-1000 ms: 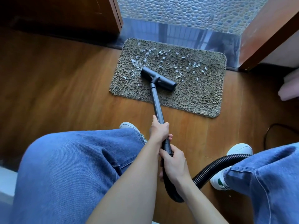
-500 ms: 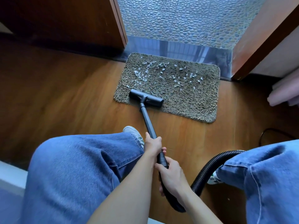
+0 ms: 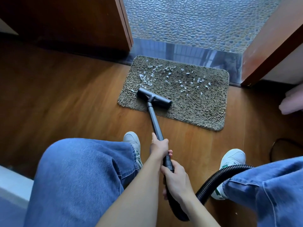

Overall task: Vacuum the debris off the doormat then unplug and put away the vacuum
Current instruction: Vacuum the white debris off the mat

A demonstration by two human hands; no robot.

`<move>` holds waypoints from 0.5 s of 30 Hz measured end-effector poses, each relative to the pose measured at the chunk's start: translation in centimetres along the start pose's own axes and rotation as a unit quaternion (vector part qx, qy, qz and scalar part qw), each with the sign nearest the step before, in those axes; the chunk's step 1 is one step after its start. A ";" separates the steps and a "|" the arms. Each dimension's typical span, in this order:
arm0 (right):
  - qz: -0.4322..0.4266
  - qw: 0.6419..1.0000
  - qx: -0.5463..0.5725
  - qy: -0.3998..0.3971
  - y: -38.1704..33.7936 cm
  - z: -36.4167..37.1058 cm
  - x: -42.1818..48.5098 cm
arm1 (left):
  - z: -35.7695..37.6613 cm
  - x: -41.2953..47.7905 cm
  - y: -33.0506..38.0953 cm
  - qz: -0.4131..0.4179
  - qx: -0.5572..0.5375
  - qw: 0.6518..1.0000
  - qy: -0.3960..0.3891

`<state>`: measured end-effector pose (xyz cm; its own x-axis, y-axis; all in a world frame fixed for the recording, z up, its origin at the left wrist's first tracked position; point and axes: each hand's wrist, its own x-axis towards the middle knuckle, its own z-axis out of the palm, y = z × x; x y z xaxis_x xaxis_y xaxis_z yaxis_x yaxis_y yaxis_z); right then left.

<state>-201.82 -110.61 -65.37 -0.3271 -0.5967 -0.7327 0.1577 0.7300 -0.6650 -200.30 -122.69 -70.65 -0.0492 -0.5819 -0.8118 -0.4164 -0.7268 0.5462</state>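
A shaggy brown doormat (image 3: 193,105) lies on the wood floor before a doorway. Small pale scraps of debris (image 3: 165,76) are scattered over its far half. The black vacuum floor head (image 3: 154,98) rests on the mat's near left part, just below the scraps. Its black wand (image 3: 155,122) runs back to me. My left hand (image 3: 159,147) grips the wand higher up, and my right hand (image 3: 176,179) grips the curved handle below it. A ribbed black hose (image 3: 218,179) loops away to the right. The vacuum body is out of sight.
My knees in blue jeans and white sneakers (image 3: 232,158) flank the wand. A dark wooden door (image 3: 78,22) stands at the left, a door frame (image 3: 268,51) at the right, pebble tiling (image 3: 196,22) beyond. A black cord (image 3: 278,143) curls on the floor at right.
The floor head was pulled back from among the scraps toward the mat's near left edge, then has edged slightly forward again. Both hands keep their hold on the wand.
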 end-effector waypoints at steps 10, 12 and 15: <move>0.024 0.996 0.071 0.057 -1.2 -1.2 1.6 | 3.1 1.9 2.1 0.025 0.033 0.997 -0.060; 0.023 0.995 0.073 0.057 -1.2 -1.6 1.4 | 3.4 1.6 2.0 0.026 0.027 0.997 -0.062; 0.020 0.996 0.070 0.045 -1.2 -1.9 0.9 | 3.1 1.0 1.9 0.022 0.017 0.998 -0.058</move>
<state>-204.07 -111.37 -64.93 -0.3999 -0.5310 -0.7471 0.2989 0.6950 -0.6540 -203.98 -123.46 -71.07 -0.1723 -0.5659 -0.8063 -0.4412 -0.6875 0.5768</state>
